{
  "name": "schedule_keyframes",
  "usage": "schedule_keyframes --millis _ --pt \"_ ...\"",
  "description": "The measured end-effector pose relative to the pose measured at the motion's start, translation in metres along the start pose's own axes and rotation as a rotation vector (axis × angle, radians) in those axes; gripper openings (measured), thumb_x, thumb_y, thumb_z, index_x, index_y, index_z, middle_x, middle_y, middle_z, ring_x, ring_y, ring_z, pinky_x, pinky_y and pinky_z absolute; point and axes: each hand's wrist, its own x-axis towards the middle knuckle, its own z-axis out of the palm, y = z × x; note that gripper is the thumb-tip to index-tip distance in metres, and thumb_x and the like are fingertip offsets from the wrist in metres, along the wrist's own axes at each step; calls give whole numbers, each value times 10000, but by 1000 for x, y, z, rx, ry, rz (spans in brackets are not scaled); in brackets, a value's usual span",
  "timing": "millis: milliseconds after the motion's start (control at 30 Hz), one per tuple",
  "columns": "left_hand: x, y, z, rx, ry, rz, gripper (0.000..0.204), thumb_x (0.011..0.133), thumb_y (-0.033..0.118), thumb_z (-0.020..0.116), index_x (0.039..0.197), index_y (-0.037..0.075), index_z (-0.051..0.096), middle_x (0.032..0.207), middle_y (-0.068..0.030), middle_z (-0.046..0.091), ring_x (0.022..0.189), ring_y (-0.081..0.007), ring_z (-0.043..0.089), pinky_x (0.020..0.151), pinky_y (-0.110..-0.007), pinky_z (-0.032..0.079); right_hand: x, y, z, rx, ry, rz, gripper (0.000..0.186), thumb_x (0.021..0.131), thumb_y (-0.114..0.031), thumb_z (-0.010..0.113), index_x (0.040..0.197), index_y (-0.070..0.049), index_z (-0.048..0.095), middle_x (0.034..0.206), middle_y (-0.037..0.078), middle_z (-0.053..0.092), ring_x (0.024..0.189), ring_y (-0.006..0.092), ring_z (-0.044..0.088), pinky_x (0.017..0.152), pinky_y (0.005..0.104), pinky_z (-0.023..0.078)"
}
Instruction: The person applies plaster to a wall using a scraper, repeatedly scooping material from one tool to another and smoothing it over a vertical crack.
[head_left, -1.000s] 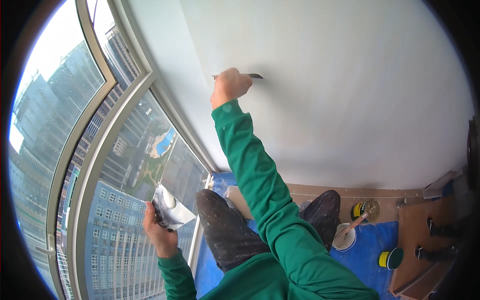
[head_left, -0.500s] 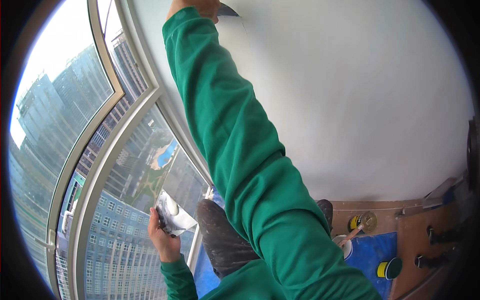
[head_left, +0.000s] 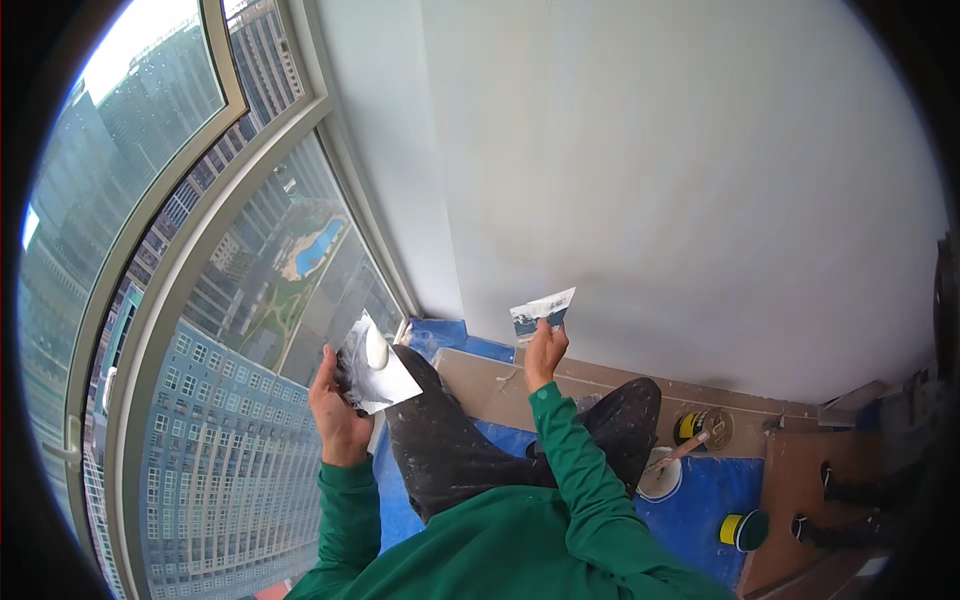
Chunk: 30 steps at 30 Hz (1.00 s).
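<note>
My left hand (head_left: 342, 415) grips a wide putty knife (head_left: 395, 388) by its dark handle side, beside the window. A smooth white lump of putty (head_left: 376, 350) lies on that blade. In front of my body, my right hand (head_left: 545, 352) is closed on a second putty knife (head_left: 541, 312). Its blade is smeared with white and points toward the wall, its handle hidden in my fingers. Beyond it rises the smooth pale wall (head_left: 680, 200); whether the blade touches it I cannot tell, though they look apart.
A tall window (head_left: 215, 210) runs along my left. Blue sheeting (head_left: 700, 495) covers part of the floor. To the right stand a white bucket (head_left: 660, 478) with a wooden stick, a yellow-and-black tin (head_left: 704, 428) and a green-lidded tub (head_left: 745, 530). Another person's legs (head_left: 850, 510) show far right.
My right arm, which was stretched up to the top of the wall, has come down in front of me with its putty knife. The left hand has shifted slightly up and right.
</note>
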Motion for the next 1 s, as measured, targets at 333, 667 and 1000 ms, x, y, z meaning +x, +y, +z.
schedule_keyframes --millis 333,667,1000 --pt "-5 9 -37 17 109 9 307 1002 257 513 1166 18 613 1128 -84 669 1022 -217 649 917 -376 510 56 8 81 -429 258 -196 353 911 -48 491 1223 115 473 1185 279 501 1102 434 512 925 488 425" --pt "-4 12 -59 62 131 33 302 1000 244 518 1164 8 612 1131 -90 667 1021 -219 649 909 -370 512 32 67 133 -225 199 -93 290 829 -64 502 1055 94 593 1021 302 614 994 445 582 912 477 438" --pt "1 -5 -34 55 106 -43 300 998 261 508 1137 20 619 1100 -82 681 980 -220 665 882 -375 531 82 4 86 465 94 190 403 830 37 491 1232 56 504 1145 156 596 959 275 637 765 393 575"
